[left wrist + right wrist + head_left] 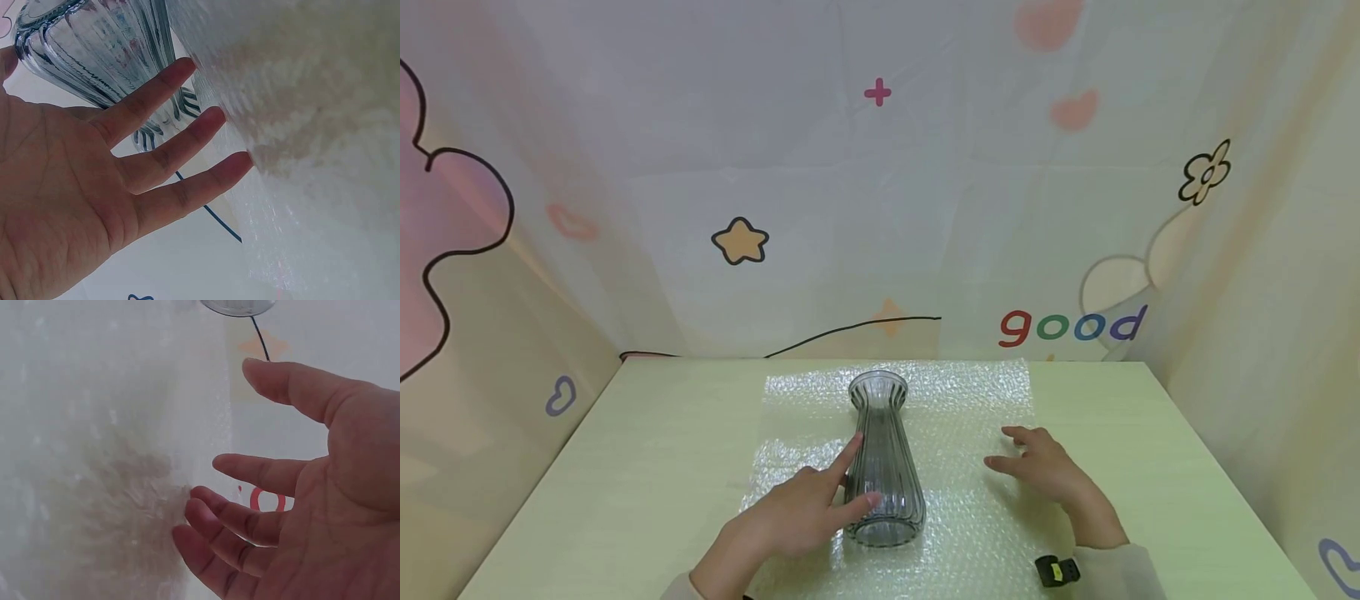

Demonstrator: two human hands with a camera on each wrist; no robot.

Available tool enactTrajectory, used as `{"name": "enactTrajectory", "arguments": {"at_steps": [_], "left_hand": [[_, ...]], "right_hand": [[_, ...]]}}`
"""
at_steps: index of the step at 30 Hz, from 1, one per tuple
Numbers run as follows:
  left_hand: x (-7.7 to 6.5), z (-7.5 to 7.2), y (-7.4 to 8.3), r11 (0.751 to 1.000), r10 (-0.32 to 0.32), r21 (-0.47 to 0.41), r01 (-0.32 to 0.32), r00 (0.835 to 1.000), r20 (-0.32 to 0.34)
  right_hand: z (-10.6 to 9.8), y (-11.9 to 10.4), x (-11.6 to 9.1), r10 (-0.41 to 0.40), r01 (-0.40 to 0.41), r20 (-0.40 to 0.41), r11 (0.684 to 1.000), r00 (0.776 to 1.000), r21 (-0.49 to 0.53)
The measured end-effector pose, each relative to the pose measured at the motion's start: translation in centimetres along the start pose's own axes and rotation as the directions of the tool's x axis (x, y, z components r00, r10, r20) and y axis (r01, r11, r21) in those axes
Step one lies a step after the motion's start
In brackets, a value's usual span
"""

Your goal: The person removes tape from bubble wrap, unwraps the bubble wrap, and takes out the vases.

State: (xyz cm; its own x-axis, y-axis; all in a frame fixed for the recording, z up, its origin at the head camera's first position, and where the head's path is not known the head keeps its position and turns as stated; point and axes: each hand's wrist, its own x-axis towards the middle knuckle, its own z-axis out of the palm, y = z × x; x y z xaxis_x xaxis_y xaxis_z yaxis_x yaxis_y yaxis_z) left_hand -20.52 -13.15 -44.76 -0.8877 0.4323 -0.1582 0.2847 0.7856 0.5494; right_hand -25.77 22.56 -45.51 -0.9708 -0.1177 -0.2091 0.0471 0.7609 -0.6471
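Observation:
A clear grey-tinted glass vase (883, 467) with ribbed sides lies on a sheet of bubble wrap (970, 500), its flared mouth pointing away and its base toward me. My left hand (797, 512) is at the vase's left side, index finger along the glass and thumb by the base. In the left wrist view, the other fingers (181, 187) are straight and spread, their tips at the bubble wrap, with the vase (106, 44) behind them. To the right, my right hand (1045, 467) is apart from the vase, over the wrap's right side, fingers loosely bent and holding nothing.
The bubble wrap lies on a pale green table (647, 467). A printed curtain (820, 183) with a star, hearts and the word "good" stands behind the table and along both sides. A black band (1057, 572) is at the right sleeve.

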Motion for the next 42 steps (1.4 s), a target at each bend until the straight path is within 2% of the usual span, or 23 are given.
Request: {"name": "enactTrajectory", "arguments": {"at_steps": [4,11,20,29,42], "left_hand": [[0.0,0.0,0.0,1.000,-0.005,-0.002,0.005,1.000,-0.003],[0.1,0.0,0.0,1.000,-0.006,0.003,0.006,1.000,-0.013],[-0.1,-0.1,0.0,1.000,-0.011,-0.003,0.011,1.000,-0.010],[-0.2,-0.1,0.1,1.000,-0.018,-0.006,0.018,1.000,-0.004],[-0.1,-0.2,0.1,1.000,-0.013,0.003,0.013,1.000,0.002]], "right_hand": [[0.6,-0.1,0.4,-0.005,0.001,-0.047,0.996,0.999,-0.088],[1.4,-0.4,0.5,0.026,-0.036,-0.072,0.990,0.997,-0.136],[2.1,-0.8,0.2,0.015,-0.030,-0.082,0.982,0.997,-0.188],[2.4,-0.9,0.1,0.018,-0.038,-0.093,0.974,0.996,-0.221],[2.1,-1.0,-0.1,0.005,-0.024,-0.086,0.976,0.996,-0.216]]}}
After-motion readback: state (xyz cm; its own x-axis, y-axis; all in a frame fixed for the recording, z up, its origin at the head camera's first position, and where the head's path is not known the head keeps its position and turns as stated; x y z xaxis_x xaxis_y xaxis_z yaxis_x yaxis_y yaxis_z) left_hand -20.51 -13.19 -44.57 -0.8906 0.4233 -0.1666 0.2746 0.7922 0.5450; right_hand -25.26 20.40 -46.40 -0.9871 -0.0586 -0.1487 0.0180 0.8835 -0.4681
